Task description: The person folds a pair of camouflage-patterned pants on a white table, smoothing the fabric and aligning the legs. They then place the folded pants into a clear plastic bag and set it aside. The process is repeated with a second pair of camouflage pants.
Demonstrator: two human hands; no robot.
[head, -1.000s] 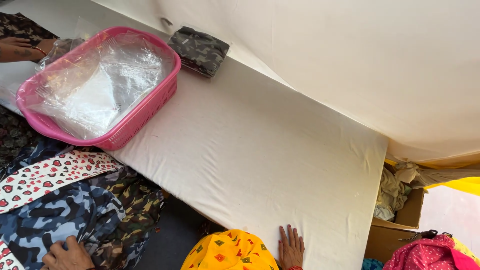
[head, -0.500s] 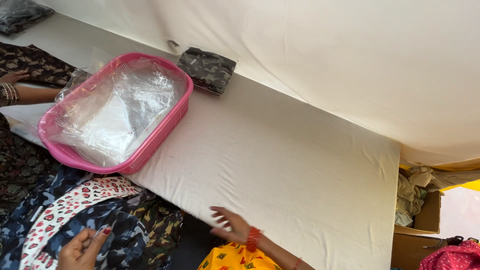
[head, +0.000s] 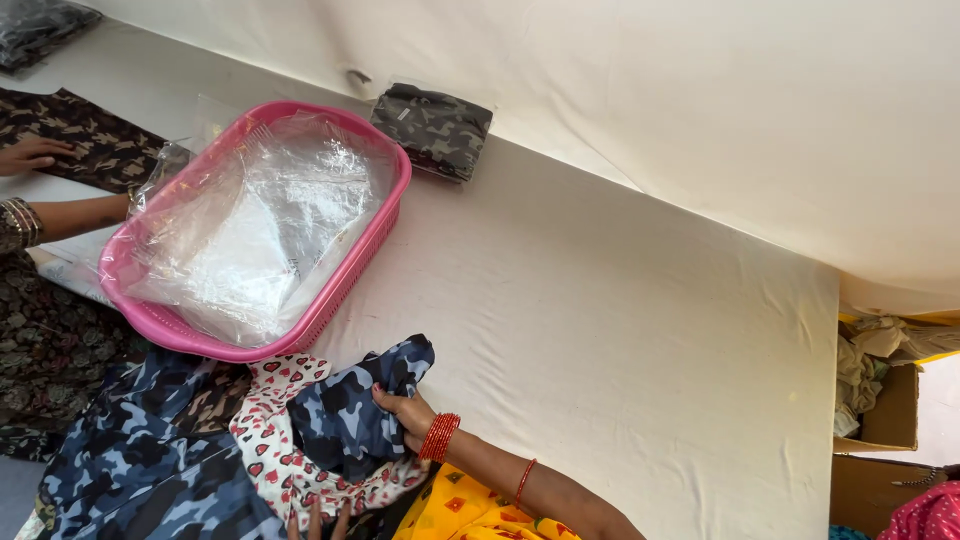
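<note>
Head view, the only one. White-sheeted worktop (head: pixel 620 330) runs from ten o'clock to four o'clock across the frame.

Right hand (head: pixel 405 412), red bangles at the wrist, sits at six o'clock on the worktop's near edge — fingers curled closed on a fold of the blue camouflage garment (head: pixel 350 405), which lies half on the worktop and half spilling off toward seven o'clock. Against it, a white cloth with red hearts (head: pixel 270 420).

Left hand (head: pixel 318 522): only fingertips show at the bottom edge, among the cloth. Cannot tell how far open it is or what it has hold of.

Step in hand, as I judge it: picking one garment out of the loose heap at seven o'clock and bringing it up onto the sheet. The next move would call for a firm pinch and a clean lift so the heart-print cloth does not drag along.

Packages:
- Pink plastic basket (head: pixel 372 262) at ten o'clock, rectangular, slotted walls, holding a slack stack of clear plastic bags (head: pixel 250 240).
- Just beyond the basket's far corner, at eleven o'clock, a flat folded grey-green camouflage garment in a clear bag (head: pixel 432 128), small pale label on top.
- Brown cardboard boxes (head: pixel 880 420) at three to four o'clock, off the worktop's end, pale rags inside.

Another person's hand (head: pixel 35 155) at nine o'clock rests on a brown camouflage cloth (head: pixel 100 140).
</note>
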